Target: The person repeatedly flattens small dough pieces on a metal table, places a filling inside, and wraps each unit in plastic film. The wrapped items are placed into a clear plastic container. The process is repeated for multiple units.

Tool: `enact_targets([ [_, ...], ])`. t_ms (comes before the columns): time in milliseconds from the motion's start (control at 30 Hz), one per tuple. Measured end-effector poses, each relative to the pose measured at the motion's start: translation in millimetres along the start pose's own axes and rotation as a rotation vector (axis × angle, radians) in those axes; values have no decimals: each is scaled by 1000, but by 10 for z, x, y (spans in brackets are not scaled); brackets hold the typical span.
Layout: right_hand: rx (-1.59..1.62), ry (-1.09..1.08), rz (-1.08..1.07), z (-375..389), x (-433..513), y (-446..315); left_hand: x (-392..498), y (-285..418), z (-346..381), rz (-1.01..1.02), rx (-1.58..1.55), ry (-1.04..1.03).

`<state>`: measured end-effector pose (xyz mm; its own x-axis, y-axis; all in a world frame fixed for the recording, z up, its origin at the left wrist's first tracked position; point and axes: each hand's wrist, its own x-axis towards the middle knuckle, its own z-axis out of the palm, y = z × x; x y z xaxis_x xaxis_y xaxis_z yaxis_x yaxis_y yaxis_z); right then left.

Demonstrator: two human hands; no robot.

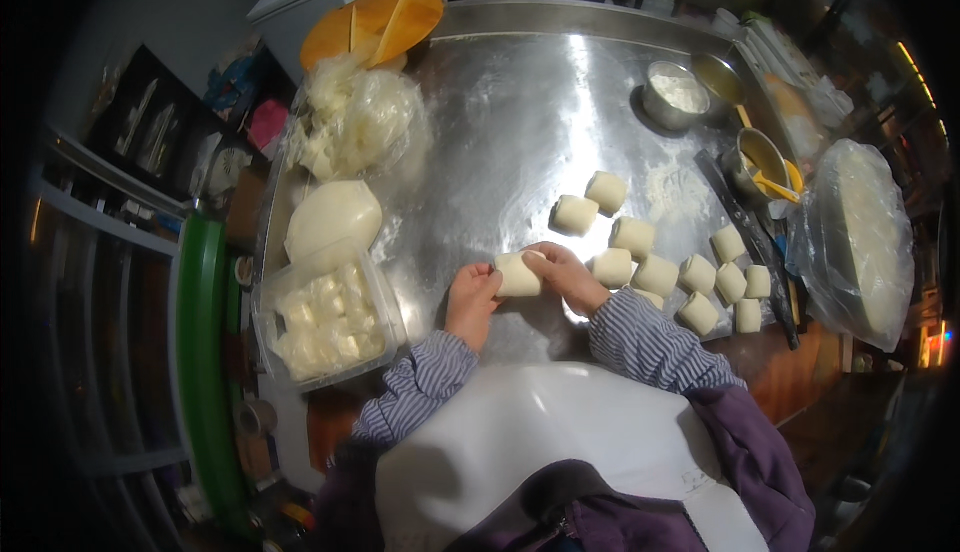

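Between my two hands is a thick cylinder of pale dough [517,276], above the near part of the steel worktop [487,132]. My left hand [472,298] grips its left end, thumb toward me. On its right end are the thumb and fingers of my right hand [566,271]. Just past my right hand lie several similar dough pieces [657,275], spread toward the right edge. To the left of my left hand stands a clear plastic tub [394,319] holding several pale lumps under plastic film. A large smooth dough mass [335,216] rests behind the tub.
Plastic-wrapped dough [360,121] sits at the back left by an orange round lid [420,12]. A metal bowl of flour [677,94] and a steel pot [756,164] with a yellow-handled tool stand right. A dark rod [750,244] and a bagged pale slab [859,244] line the right edge.
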<state>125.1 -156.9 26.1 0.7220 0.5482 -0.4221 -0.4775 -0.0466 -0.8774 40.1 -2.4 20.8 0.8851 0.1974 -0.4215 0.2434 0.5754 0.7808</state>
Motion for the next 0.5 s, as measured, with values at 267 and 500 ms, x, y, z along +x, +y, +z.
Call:
enact_targets([
  [267,-1284,376,-584,-268,14,-179,365,-178,176,-12,380,34],
  [500,-1165,204,-807,-253,24,-147,302,-311,-107,101,555,98],
])
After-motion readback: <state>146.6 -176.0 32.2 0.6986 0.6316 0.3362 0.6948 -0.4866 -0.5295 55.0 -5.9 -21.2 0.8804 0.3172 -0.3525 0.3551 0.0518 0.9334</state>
